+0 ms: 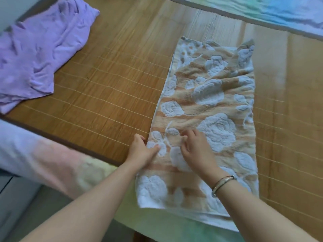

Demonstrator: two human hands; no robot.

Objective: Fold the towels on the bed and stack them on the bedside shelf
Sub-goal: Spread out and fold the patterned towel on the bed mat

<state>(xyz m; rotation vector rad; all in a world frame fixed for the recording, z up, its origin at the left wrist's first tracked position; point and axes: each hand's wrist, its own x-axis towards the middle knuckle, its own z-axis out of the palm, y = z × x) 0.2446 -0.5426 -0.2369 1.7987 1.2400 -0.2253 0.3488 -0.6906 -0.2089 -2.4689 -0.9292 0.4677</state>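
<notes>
A tan towel with white rose patterns (213, 105) lies lengthwise on the bamboo mat (108, 81), doubled over with a white under-layer showing along its left and near edges. My left hand (141, 151) grips the towel's left edge near the front, thumb on top and fingers curled at the edge. My right hand (195, 151) rests on the towel just to the right, fingers bent and pressing into the cloth; whether it pinches the fabric is unclear. A crumpled lilac towel (40, 49) lies at the far left of the mat.
The mat's dark border (70, 144) runs diagonally at the near left, with pale bedding (35, 154) beyond it. A rainbow-tinted sheet (262, 11) lies past the mat's far edge. A bracelet (222, 185) circles my right wrist. No shelf is in view.
</notes>
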